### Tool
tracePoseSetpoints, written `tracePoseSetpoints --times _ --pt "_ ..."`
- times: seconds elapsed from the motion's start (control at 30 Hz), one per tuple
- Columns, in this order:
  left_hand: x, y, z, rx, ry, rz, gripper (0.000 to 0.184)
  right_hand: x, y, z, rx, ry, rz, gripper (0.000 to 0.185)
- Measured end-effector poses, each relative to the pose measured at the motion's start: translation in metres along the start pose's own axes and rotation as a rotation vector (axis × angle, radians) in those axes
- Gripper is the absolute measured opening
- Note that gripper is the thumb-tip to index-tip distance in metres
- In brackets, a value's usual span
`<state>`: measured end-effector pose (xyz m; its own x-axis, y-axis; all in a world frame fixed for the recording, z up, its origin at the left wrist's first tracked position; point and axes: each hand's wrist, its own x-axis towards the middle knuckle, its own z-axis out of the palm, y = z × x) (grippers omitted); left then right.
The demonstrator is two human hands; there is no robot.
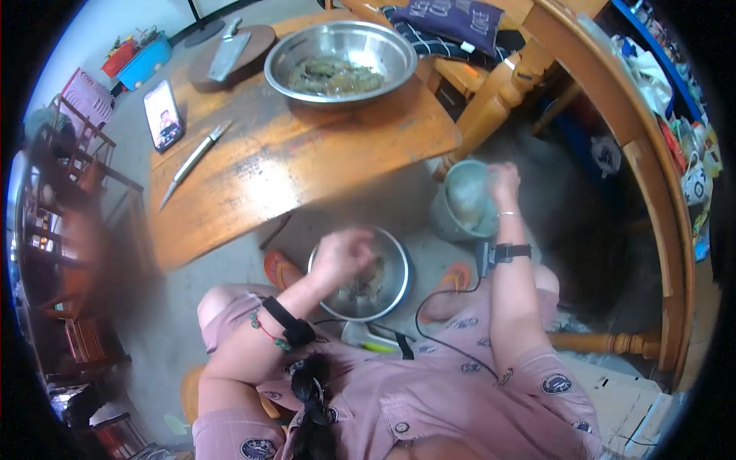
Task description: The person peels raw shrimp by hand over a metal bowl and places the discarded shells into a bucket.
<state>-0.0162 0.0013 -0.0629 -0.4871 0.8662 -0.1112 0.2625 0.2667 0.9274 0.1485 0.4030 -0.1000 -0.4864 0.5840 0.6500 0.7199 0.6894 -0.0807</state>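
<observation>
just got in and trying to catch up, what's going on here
A seated person has the left hand, blurred, over a low metal bowl. The right hand is at the rim of a green bucket; I can't tell what either hand holds. On the table, a larger metal bowl holds a greenish heap, and a cleaver lies on a board, with a phone and a slim pointed tool nearby.
</observation>
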Motion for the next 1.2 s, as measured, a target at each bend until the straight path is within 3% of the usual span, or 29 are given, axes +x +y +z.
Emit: tracePoseSetpoints --times 0.07,0.1,0.17,0.3,0.4,0.47,0.53,0.63,0.7,0.87,0.97,1.1,1.2 --pt "-0.002 0.005 0.003 0.127 -0.037 -0.041 0.039 0.000 -0.009 -0.009 0.023 -0.409 0.346 0.021" --pt "-0.003 0.014 -0.002 0.199 -0.090 -0.064 0.041 0.009 -0.005 -0.004 0.029 -0.400 0.329 0.021" --pt "-0.004 0.019 -0.005 0.267 -0.135 -0.094 0.044 0.020 0.010 0.008 0.067 -0.678 0.405 0.032" --pt "-0.005 0.015 0.000 0.250 -0.092 -0.051 0.042 0.014 0.001 0.002 -0.090 -0.434 0.234 0.031" --pt "-0.005 0.021 -0.002 0.166 -0.041 -0.019 0.038 0.068 0.004 -0.011 0.190 -0.210 0.080 0.022" --pt "-0.005 0.024 -0.003 0.157 -0.049 -0.014 0.038 0.119 -0.036 -0.060 0.291 -0.220 0.095 0.024" --pt "-0.004 0.024 -0.001 0.155 -0.038 0.015 0.037 0.158 -0.086 -0.098 0.511 -0.087 -0.074 0.024" --pt "-0.003 0.028 -0.003 0.151 -0.040 0.012 0.036 0.202 -0.171 -0.135 0.731 -0.390 -0.272 0.021" --pt "-0.001 0.023 -0.003 0.157 -0.014 0.035 0.035 0.222 -0.220 -0.143 0.653 -0.505 -0.498 0.023" --pt "-0.004 0.026 -0.008 0.125 0.034 0.050 0.032 0.257 -0.301 -0.102 0.369 -0.725 -0.719 0.031" --pt "-0.005 0.029 -0.010 0.100 0.026 0.060 0.029 0.262 -0.333 -0.088 0.199 -0.814 -0.733 0.033" --pt "-0.004 0.028 -0.010 0.078 0.048 0.084 0.027 0.272 -0.355 -0.043 0.020 -0.753 -0.771 0.035" --pt "-0.006 0.033 -0.010 0.025 0.015 0.056 0.027 0.270 -0.362 -0.030 -0.037 -0.899 -0.664 0.036"
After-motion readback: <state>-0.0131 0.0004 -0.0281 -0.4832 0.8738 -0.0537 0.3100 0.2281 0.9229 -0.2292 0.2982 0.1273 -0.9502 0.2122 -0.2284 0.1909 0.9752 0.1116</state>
